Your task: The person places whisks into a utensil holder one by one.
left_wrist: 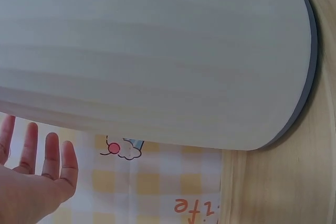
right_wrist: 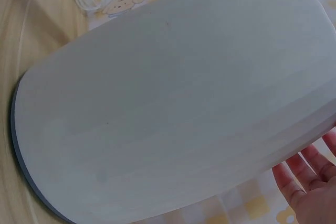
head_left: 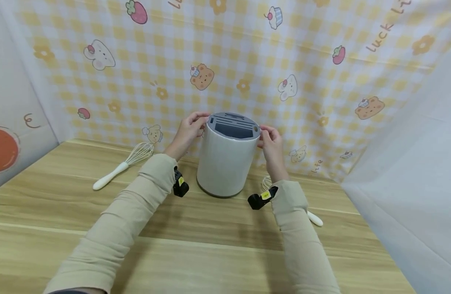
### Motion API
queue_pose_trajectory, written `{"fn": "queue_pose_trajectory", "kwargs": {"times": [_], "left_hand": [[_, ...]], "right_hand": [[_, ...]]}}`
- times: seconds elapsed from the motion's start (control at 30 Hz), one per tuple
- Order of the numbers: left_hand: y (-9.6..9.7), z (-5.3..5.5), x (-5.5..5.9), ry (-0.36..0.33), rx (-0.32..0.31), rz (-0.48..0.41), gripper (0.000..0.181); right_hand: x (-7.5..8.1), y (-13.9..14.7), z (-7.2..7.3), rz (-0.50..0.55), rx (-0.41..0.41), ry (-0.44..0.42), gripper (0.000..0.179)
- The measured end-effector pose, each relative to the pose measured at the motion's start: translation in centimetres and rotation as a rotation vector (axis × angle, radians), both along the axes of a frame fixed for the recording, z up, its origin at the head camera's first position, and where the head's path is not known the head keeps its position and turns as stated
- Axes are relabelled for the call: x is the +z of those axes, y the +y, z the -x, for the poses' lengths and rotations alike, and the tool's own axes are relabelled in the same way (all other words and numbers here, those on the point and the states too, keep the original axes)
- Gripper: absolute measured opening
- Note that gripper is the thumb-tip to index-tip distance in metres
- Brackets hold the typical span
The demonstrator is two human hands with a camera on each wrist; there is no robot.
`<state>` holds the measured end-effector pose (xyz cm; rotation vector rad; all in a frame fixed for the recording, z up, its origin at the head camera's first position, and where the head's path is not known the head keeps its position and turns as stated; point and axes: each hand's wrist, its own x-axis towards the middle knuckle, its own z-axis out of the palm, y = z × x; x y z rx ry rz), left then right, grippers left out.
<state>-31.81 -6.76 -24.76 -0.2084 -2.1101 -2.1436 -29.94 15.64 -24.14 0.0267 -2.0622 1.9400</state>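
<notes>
A white, round-sided knife holder [head_left: 225, 163] with a slotted grey top [head_left: 234, 125] stands on the wooden table, its dark base against the wood. My left hand [head_left: 190, 130] is at the left of its upper rim, fingertips touching or very close to it. On the opposite side my right hand [head_left: 271, 143] has its fingertips at the rim. In the left wrist view, the fingers [left_wrist: 51, 156] of the left hand extend beside the white wall. The right wrist view shows the right hand's fingers [right_wrist: 302, 174] reaching behind the wall, tips partly hidden.
A white-handled whisk [head_left: 124, 165] lies on the table [head_left: 181, 261] at the left. Another whisk [head_left: 315, 218] lies at the right, largely covered by my right forearm. A yellow-checked cloth [head_left: 240, 61] hangs close behind the knife holder. Each wrist carries a black camera [head_left: 180, 183].
</notes>
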Motion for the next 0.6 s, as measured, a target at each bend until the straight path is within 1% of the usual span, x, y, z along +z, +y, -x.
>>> {"fn": "queue_pose_trajectory", "kwargs": {"times": [0.17, 0.33, 0.43, 0.6], "left_hand": [[-0.1, 0.0, -0.1, -0.016, 0.004, 0.002, 0.033], [-0.2, -0.2, -0.3, -0.02, 0.008, 0.007, 0.032], [-0.3, -0.5, -0.4, -0.013, 0.008, 0.005, 0.032], [-0.6, -1.1, -0.4, 0.013, -0.001, 0.009, 0.034]], "right_hand": [[-0.2, -0.1, 0.1, 0.018, 0.007, 0.002, 0.031], [-0.2, -0.2, 0.0, 0.01, -0.002, -0.013, 0.029], [-0.1, -0.2, -0.2, 0.008, 0.004, -0.02, 0.028], [-0.1, -0.4, -0.7, 0.002, 0.011, -0.016, 0.027]]}}
